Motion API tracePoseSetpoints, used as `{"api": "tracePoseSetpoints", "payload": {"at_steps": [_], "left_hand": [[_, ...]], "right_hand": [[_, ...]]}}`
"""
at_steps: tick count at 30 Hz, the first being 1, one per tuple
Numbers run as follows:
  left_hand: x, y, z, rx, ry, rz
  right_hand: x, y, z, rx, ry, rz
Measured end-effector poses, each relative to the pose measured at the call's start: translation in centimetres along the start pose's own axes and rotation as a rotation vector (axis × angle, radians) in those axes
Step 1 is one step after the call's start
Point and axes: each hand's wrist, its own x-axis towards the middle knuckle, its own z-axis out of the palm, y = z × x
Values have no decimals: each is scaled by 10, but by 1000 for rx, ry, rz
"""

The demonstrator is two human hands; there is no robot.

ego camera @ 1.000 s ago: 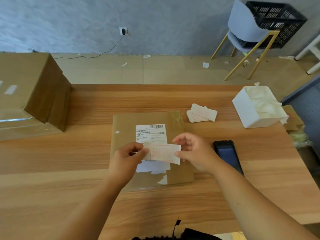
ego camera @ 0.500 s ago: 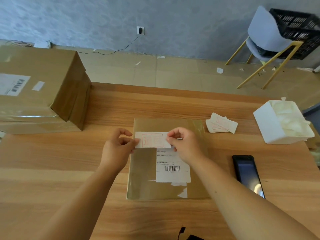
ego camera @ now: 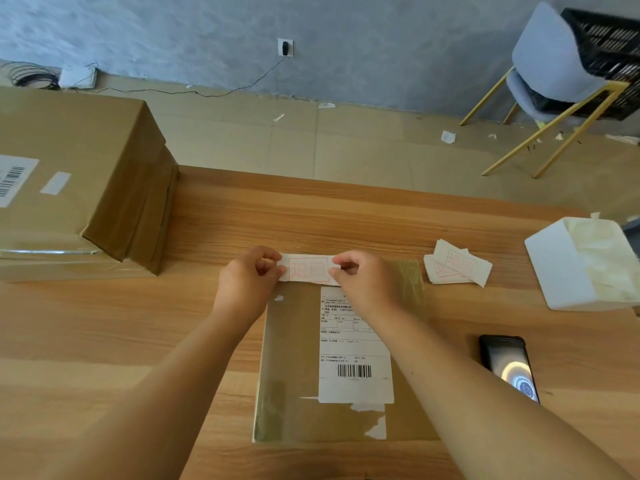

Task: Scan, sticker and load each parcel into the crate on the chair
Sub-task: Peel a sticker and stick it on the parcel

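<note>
The sticker [ego camera: 309, 270] has moved from mid-parcel to the far edge of the parcel [ego camera: 292, 358], which lies on the tabletop [ego camera: 138, 341]. The left hand [ego camera: 247, 285] and right hand [ego camera: 363, 282] each hold one end in a pinching grip. Its long axis runs left-right, with the parcel's face just beneath and both hands equally near.

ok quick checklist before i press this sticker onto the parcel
1. Sticker gripped at both ends: ok. The left hand pinches one end and the right hand the other.
2. Sticker flat, red stamp facing up: ok.
3. Sticker clear of the barcode on the shipping label: ok. It sits at the parcel's far edge.
4. Backing peeled off: cannot tell.
5. Parcel already scanned: cannot tell. The black handheld scanner lies on the table beside it.
6. Room in the black crate on the chair: cannot tell.
</note>
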Motion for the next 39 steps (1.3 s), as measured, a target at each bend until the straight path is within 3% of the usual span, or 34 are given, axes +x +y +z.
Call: {"api": "tracePoseSetpoints", "payload": {"at_steps": [13, 20, 23, 27, 33, 39], "left_hand": [[7, -4, 9, 88, 4, 124], [8, -14, 8, 258, 41, 187], [5, -18, 5, 297, 39, 207], [-2, -24, 4, 271, -4, 219], [-6, -26, 2, 178, -43, 158], [-18, -27, 3, 20, 34, 0]], "right_hand": [[8, 2, 4, -195, 23, -113], [9, 3, 3, -353, 27, -144], [9, 10, 0, -315, 13, -127], [4, 19, 2, -370, 6, -222], [0, 30, -15, -401, -16, -175], [-15, 44, -45, -292, 177, -204]]}}
